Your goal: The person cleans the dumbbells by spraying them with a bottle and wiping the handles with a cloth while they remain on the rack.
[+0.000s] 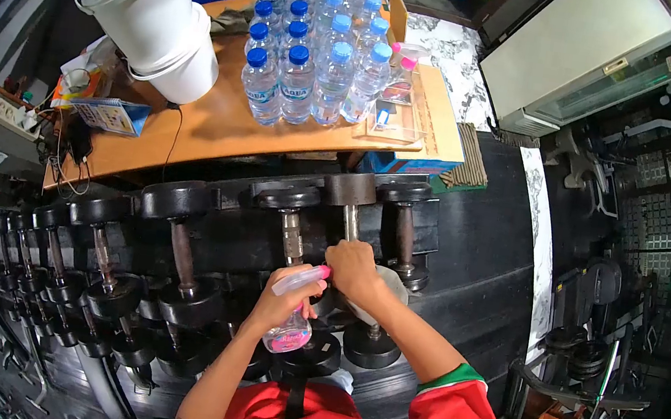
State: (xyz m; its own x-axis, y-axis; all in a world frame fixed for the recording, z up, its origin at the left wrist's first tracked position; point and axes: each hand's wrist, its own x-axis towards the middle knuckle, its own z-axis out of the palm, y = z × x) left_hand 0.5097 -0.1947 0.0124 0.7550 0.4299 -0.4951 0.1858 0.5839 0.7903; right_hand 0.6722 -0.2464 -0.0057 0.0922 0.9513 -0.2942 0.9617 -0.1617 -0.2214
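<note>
My left hand point(286, 298) is closed around a clear spray bottle point(290, 336) with a pink label and a pink-tipped trigger head. The nozzle points toward my other hand. My right hand point(353, 269) is curled over the handle of a grey-brown dumbbell point(349, 188) on the rack, its fingers mostly hidden from above. A pale grey rounded shape point(390, 284) shows below that wrist; I cannot tell if it is a cloth or the dumbbell's near end. Black dumbbells flank it, one to the left point(292, 233) and one to the right point(405, 236).
A long row of black dumbbells point(178, 248) runs leftward on a two-level rack. Behind it, a wooden table point(235, 139) bears many water bottles point(294, 85), stacked white buckets point(145, 11) and another pink spray bottle point(406, 62). A glass-door fridge point(576, 55) stands back right, gym machines beyond.
</note>
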